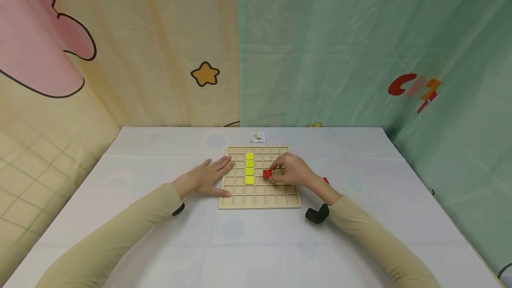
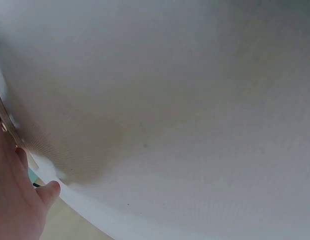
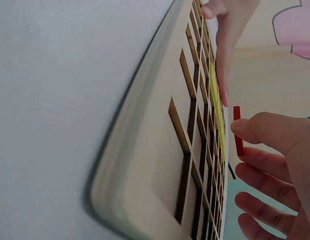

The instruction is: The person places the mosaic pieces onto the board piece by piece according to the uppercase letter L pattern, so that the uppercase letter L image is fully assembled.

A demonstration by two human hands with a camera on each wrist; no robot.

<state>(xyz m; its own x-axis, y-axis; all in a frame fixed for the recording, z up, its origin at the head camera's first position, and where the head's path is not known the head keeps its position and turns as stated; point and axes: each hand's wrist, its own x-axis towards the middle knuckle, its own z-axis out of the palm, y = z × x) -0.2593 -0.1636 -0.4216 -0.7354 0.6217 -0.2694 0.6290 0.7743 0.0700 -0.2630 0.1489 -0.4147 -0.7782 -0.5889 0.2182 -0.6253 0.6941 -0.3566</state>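
A wooden grid board (image 1: 260,200) lies on the table, with a column of several yellow square tiles (image 1: 250,164) set in its cells. My right hand (image 1: 294,171) pinches a red square tile (image 1: 267,174) between thumb and fingers, just above the board to the right of the yellow column. In the right wrist view the red tile (image 3: 238,131) stands edge-on, apart from the board. My left hand (image 1: 207,176) rests with spread fingers on the board's left edge. Only part of that left hand (image 2: 20,195) shows in the left wrist view.
Behind the board lies a small printed grid card (image 1: 258,137). Another red piece (image 1: 326,180) shows partly from behind my right wrist. A white cloth covers the table (image 1: 224,252), and printed curtains (image 1: 312,48) hang along its back and sides.
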